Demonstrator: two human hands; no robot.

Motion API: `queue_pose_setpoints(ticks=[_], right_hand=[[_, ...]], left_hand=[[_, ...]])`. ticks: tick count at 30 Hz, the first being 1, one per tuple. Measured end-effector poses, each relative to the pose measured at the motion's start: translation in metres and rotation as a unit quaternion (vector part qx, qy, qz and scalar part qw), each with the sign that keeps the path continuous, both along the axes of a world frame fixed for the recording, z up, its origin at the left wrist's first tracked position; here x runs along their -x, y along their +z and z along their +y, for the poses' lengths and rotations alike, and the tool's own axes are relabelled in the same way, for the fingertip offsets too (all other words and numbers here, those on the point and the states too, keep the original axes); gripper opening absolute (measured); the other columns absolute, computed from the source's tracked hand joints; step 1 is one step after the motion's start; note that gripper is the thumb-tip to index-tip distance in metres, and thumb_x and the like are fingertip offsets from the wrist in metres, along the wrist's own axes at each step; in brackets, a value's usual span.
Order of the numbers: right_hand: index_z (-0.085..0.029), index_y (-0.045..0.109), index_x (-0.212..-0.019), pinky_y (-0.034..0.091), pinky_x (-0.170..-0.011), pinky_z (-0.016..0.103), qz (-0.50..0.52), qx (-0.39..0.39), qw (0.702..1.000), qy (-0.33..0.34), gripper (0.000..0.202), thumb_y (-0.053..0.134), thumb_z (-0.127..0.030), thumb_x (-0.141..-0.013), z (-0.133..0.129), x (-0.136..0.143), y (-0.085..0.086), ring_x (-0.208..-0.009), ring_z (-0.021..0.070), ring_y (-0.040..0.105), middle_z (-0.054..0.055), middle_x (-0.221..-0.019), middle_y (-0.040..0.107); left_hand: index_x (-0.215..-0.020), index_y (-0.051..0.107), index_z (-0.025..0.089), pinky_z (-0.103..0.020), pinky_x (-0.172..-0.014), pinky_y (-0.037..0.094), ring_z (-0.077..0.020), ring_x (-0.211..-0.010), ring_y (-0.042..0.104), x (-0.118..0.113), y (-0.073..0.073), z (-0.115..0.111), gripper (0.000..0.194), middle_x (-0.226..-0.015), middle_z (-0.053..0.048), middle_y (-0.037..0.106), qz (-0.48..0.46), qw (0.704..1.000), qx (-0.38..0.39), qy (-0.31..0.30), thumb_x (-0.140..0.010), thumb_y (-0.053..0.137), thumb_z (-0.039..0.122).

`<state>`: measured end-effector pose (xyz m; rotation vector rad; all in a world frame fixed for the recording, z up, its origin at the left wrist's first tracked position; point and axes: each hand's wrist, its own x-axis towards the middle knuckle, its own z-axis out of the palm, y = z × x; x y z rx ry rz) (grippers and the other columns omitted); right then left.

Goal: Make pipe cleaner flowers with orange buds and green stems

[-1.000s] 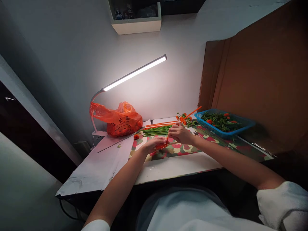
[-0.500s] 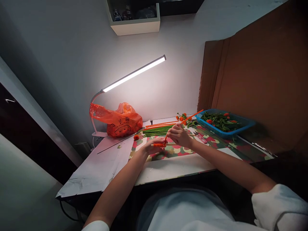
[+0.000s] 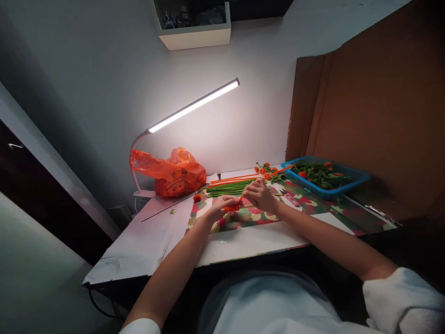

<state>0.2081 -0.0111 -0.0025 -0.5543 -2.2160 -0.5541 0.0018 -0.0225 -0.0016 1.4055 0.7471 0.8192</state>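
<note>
We are partway through winding a fuzzy orange pipe cleaner [image 3: 232, 208] into a tight coil around a thin pale stick [image 3: 247, 207]. Several turns already sit side by side, and the loose end rises from the coil toward our right hand [image 3: 257, 194]. As we judge it, the next move calls for steady tension on that free end while the stick is kept from slipping, so each new turn lies snug against the last.

Our left hand [image 3: 222, 205] has its fingers [image 3: 230, 200] curled close together, pinching the coiled part from above and holding it just over the patterned red and green mat [image 3: 306, 209] on the tabletop [image 3: 250, 243]. The right hand's fingers [image 3: 249, 189] are bunched tight around the free orange strand, just beyond and to the right of the left fingers; how the thumb lies underneath we cannot tell.

Just beyond both sets of fingers lies a bundle of green pipe cleaners [image 3: 227, 188] with straight orange pipe cleaners [image 3: 236, 179] behind it. Further right of the right fingers stands a blue plastic basket [image 3: 354, 178] of green and orange pieces. Well to the left of the left fingers sits a crumpled orange plastic bag [image 3: 172, 174] under a lit white desk lamp [image 3: 194, 105].
</note>
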Motion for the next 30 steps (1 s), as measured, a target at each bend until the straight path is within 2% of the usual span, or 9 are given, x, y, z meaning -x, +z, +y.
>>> queue_pose_setpoints(ticks=[3, 8, 15, 20, 22, 26, 28, 30], right_hand=[[-0.021, 0.057, -0.082, 0.024, -0.077, 0.034, 0.000, 0.004, 1.000, 0.000, 0.035, 0.027, -0.026, -0.100, 0.000, 0.000, -0.001, -0.077, 0.0162, 0.046, 0.001, -0.082, 0.064], [-0.021, 0.057, -0.083, 0.024, -0.077, 0.035, -0.006, 0.010, 1.000, 0.004, 0.034, 0.028, -0.026, -0.099, 0.002, 0.001, -0.003, -0.077, 0.0164, 0.047, 0.002, -0.085, 0.065], [-0.020, 0.058, -0.084, 0.024, -0.078, 0.035, 0.001, 0.019, 1.000, -0.012, 0.034, 0.028, -0.025, -0.099, 0.003, 0.002, -0.005, -0.079, 0.0167, 0.046, 0.002, -0.086, 0.064], [-0.022, 0.059, -0.084, 0.024, -0.079, 0.035, -0.012, 0.030, 0.999, -0.023, 0.034, 0.028, -0.025, -0.099, 0.002, 0.003, -0.003, -0.080, 0.0169, 0.047, 0.002, -0.087, 0.064], [-0.022, 0.059, -0.082, 0.024, -0.079, 0.035, -0.008, 0.033, 0.999, -0.024, 0.034, 0.029, -0.025, -0.099, 0.004, 0.002, -0.004, -0.079, 0.0170, 0.047, 0.002, -0.086, 0.064], [-0.021, 0.058, -0.080, 0.023, -0.077, 0.035, -0.013, 0.024, 0.999, -0.023, 0.034, 0.031, -0.025, -0.099, 0.009, -0.001, -0.008, -0.076, 0.0162, 0.046, 0.001, -0.080, 0.063], [-0.020, 0.058, -0.079, 0.023, -0.076, 0.034, -0.018, 0.021, 0.999, -0.024, 0.032, 0.033, -0.023, -0.098, 0.010, -0.001, -0.011, -0.075, 0.0157, 0.045, 0.001, -0.078, 0.062], [-0.019, 0.058, -0.078, 0.023, -0.076, 0.034, -0.024, 0.020, 0.999, -0.032, 0.031, 0.035, -0.022, -0.098, 0.011, 0.000, -0.014, -0.075, 0.0158, 0.045, 0.001, -0.077, 0.062]], left_hand=[[-0.071, 0.068, 0.010, -0.025, -0.061, 0.043, -0.0139, -0.065, 0.058, 0.001, -0.003, 0.003, 0.032, -0.074, -0.008, 0.066, 0.019, 0.998, -0.052, -0.013, -0.069, 0.071, 0.042], [-0.069, 0.068, 0.011, -0.024, -0.059, 0.041, -0.0129, -0.062, 0.056, 0.000, -0.007, 0.008, 0.033, -0.071, -0.007, 0.067, 0.039, 0.996, -0.075, 0.005, -0.069, 0.070, 0.043], [-0.067, 0.064, 0.012, -0.022, -0.058, 0.038, -0.0111, -0.062, 0.053, -0.005, -0.015, 0.009, 0.027, -0.072, -0.006, 0.063, -0.007, 1.000, -0.024, 0.006, -0.066, 0.071, 0.039], [-0.065, 0.062, 0.012, -0.022, -0.054, 0.036, -0.0090, -0.058, 0.049, -0.006, -0.009, 0.005, 0.029, -0.069, -0.004, 0.059, -0.008, 1.000, -0.007, 0.005, -0.066, 0.070, 0.039], [-0.070, 0.063, 0.012, -0.021, -0.054, 0.038, -0.0098, -0.061, 0.051, -0.003, -0.003, 0.004, 0.029, -0.073, -0.004, 0.060, 0.020, 1.000, -0.002, 0.016, -0.068, 0.069, 0.041], [-0.092, 0.065, 0.016, -0.023, -0.058, 0.043, -0.0136, -0.073, 0.057, 0.009, 0.008, 0.005, 0.036, -0.089, -0.006, 0.063, 0.103, 0.994, -0.001, 0.042, -0.070, 0.067, 0.045], [-0.095, 0.065, 0.015, -0.022, -0.055, 0.041, -0.0126, -0.066, 0.056, 0.013, 0.010, 0.006, 0.041, -0.082, -0.004, 0.062, 0.169, 0.985, 0.001, 0.029, -0.065, 0.073, 0.043], [-0.086, 0.065, 0.014, -0.022, -0.049, 0.036, -0.0104, -0.055, 0.052, 0.014, 0.007, 0.007, 0.037, -0.067, -0.001, 0.059, 0.227, 0.974, -0.006, -0.001, -0.064, 0.073, 0.043]])
